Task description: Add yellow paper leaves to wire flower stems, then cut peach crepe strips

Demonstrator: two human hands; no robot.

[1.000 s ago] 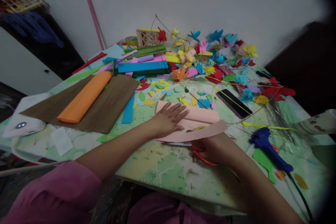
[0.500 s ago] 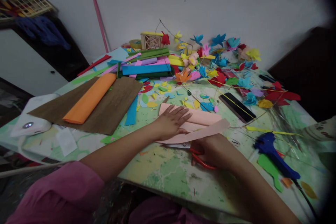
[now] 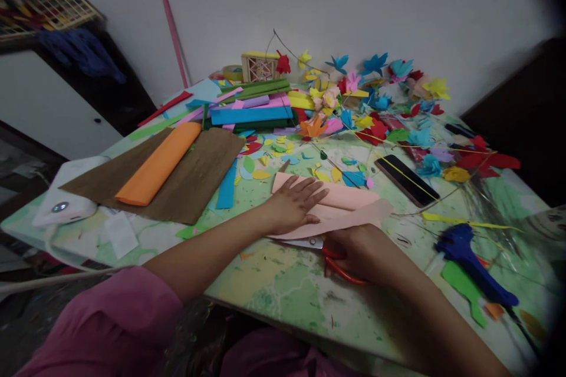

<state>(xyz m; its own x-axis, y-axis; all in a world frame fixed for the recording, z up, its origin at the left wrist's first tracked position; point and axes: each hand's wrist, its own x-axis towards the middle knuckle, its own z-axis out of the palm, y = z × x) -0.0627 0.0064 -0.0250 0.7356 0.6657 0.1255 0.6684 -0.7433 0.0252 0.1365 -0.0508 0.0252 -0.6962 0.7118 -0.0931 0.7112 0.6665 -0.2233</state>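
Note:
My left hand (image 3: 294, 205) lies flat with fingers spread on a piece of light pink crepe paper (image 3: 349, 195), pressing it to the table. The far side of this paper is rolled or folded over, and its near edge stretches to the right. My right hand (image 3: 360, 250) is closed around red-handled scissors (image 3: 342, 271). Their metal blades point left along the paper's near edge, partly under it. How far the blades are apart is hidden by the paper.
Left lie an orange paper roll (image 3: 157, 165) on brown paper (image 3: 201, 179) and a white device (image 3: 66, 197). Colourful paper flowers (image 3: 375, 129) and paper rolls (image 3: 250, 115) crowd the back. A phone (image 3: 407, 179) and blue glue gun (image 3: 475, 268) lie right. Paper scraps (image 3: 260, 174) dot the table.
The whole scene has shifted slightly right in view. The near strip of the pink paper looks flatter against the rest. Both hands stay in nearly the same place on the paper and scissors.

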